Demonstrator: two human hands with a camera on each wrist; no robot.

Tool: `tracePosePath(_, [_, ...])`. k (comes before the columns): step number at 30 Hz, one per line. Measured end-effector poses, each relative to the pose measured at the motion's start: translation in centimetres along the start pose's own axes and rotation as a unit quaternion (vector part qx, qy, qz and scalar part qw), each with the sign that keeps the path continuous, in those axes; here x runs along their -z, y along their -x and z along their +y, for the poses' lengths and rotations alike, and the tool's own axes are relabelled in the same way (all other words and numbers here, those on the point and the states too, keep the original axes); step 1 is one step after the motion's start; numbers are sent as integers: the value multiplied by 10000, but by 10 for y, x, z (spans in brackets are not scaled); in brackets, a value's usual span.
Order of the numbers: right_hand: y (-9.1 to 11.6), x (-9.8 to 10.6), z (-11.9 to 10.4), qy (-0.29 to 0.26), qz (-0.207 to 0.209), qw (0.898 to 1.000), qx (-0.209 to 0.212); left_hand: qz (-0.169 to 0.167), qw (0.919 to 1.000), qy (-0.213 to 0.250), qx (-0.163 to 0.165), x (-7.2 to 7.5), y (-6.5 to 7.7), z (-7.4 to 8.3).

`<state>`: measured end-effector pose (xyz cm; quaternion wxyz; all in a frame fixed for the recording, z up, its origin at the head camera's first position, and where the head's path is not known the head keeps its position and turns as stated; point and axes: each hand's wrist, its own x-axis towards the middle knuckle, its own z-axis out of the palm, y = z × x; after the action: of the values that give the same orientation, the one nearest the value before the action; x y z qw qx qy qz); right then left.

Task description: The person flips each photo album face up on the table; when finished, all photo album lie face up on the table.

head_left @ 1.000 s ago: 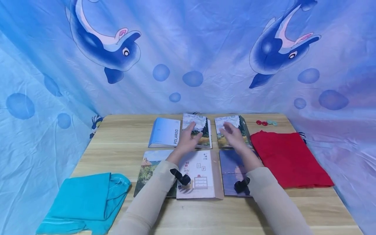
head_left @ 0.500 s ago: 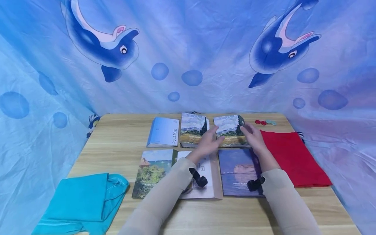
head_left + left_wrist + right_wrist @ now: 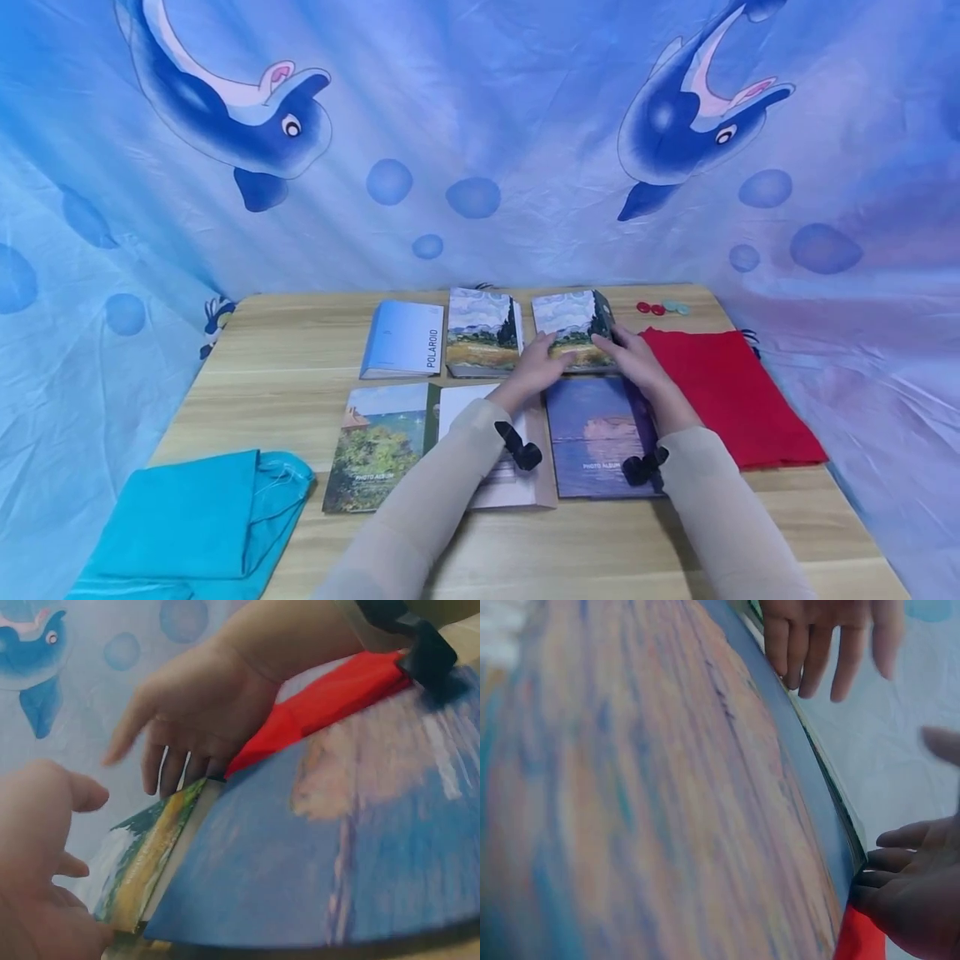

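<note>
Head view: left hand [image 3: 537, 367] and right hand [image 3: 636, 358] flank the back row's rightmost album [image 3: 564, 315], seemingly keeping both edges reachable. Left wrist: thumbs stand wide, gripping nothing (contact unclear). Right wrist: fingers extend beyond the purple album [image 3: 652, 787].

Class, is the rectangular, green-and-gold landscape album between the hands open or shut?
Shut: the album lies cover upward, with no pages spread.

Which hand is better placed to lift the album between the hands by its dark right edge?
Probably the right hand: it is beside the album's dark edge, while the left hand is nearer the opposite side.
</note>
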<state>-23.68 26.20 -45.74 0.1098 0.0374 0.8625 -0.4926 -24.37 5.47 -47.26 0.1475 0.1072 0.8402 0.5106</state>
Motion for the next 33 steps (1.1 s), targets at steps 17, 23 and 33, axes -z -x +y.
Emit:
tracePosePath(17, [-5, -7, 1, 126, 212, 9996, 129, 270, 9976, 614, 170, 2, -2, -2])
tracePosePath(23, [-8, -6, 0, -674, 106, 9975, -171, 260, 9972, 678, 172, 2, -1, -1])
tracePosePath(33, [-4, 0, -8, -1776, 1606, 9709, 42, 107, 9940, 1086, -3, -4, -6, 4])
